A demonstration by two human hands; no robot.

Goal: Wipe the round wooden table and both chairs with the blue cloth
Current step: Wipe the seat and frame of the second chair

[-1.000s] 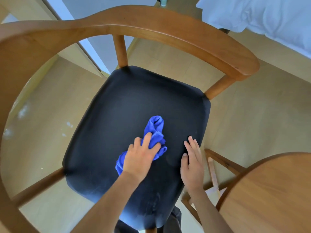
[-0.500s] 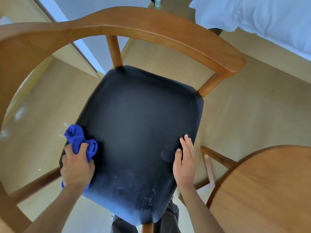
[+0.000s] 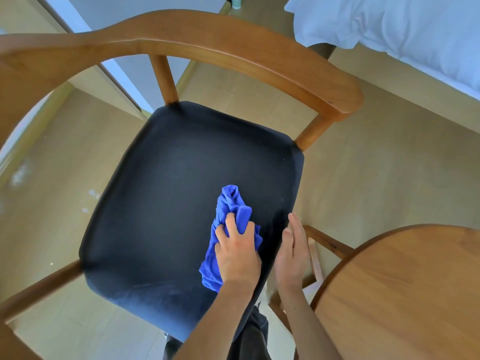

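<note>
Pale wood flooring (image 3: 376, 178) spreads under everything, seen from above. One left hand (image 3: 240, 255) grips the single blue cloth (image 3: 235, 211), fingers curled into the bunched fabric and pressing it onto the dark seat (image 3: 168, 203), toward the seat's right side. One right hand (image 3: 292, 253) lies just beside it with fingers straight and together, holding nothing, set along the seat's right edge; whether the palm presses the cushion I cannot tell. One chair (image 3: 233, 55) is in view, its curved wooden back rail arching round the seat on two visible posts. One round wooden table (image 3: 402, 294) shows at the lower right, close to the chair, its top partly cut off by the frame. White bedding (image 3: 402, 29) fills the upper right corner.
</note>
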